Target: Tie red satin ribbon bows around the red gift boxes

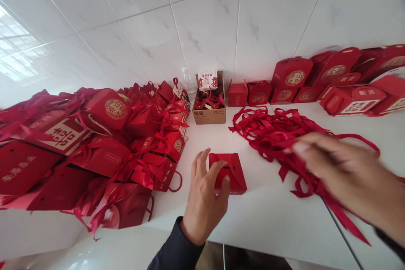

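See a small red box on the white tabletop, partly under the left hand, in front of a brown carton and to the left of a tangled heap of red ribbons. Looks low and squarish, deep red on every visible face, with a smooth, faintly shiny skin. Shows a rounded flap edge curving down the right part of the top, and a short dark slit close to the middle. Is partly covered on its left side by the hand.

Find the left grip parted, thumb and forefinger curved well apart over the box top; cannot tell how firmly pressed there. Find the right hand blurred at the ribbon heap, thumb and forefinger close to it; cannot tell how far closed or whether holding a ribbon.

Notice at left a pile of larger red boxes with ribbons tied on, some bearing gold emblems or white panels. Notice at right, along the tiled wall, another row of red boxes with round gold emblems.
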{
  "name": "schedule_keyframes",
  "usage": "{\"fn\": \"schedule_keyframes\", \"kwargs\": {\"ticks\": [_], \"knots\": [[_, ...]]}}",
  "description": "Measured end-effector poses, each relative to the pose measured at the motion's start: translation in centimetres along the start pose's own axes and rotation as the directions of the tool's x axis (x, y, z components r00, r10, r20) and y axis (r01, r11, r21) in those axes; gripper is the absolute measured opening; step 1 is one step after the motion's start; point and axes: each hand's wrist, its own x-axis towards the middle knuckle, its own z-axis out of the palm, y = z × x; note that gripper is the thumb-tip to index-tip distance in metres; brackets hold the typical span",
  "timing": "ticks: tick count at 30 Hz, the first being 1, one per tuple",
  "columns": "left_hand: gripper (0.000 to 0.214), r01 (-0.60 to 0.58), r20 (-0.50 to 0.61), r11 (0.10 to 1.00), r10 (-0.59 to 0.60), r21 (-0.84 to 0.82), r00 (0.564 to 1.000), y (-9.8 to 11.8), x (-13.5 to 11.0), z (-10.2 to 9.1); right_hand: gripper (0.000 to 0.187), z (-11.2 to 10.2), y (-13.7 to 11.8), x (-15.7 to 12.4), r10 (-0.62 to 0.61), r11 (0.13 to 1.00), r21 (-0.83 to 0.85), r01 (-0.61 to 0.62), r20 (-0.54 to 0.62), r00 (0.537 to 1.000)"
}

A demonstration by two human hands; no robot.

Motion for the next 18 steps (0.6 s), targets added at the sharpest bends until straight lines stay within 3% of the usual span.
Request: {"fn": "schedule_keyframes", "kwargs": {"ticks": [3,5,18], "knots": [[0.029,-0.014,0.005,0.999,0.014,0.034,1.000,-0.2,0.5,0.7,0.047,4.2,-1.3,0.4,-0.037,0.996,0.093,0.010,0.297,0.954],[0.030,-0.016,-0.007,1.000,0.016,0.012,1.000,-0.3,0.6,0.9,0.045,5.8,-1.5,0.8,-0.075,0.992,0.125,0.030,0.373,0.925],[0.016,0.053,-0.018,0.980,-0.058,-0.194,0.998,0.1,1.7,1.1,0.042,7.6,-2.0,1.9,-0.112,0.993,0.093,0.078,0.453,0.885]]}}
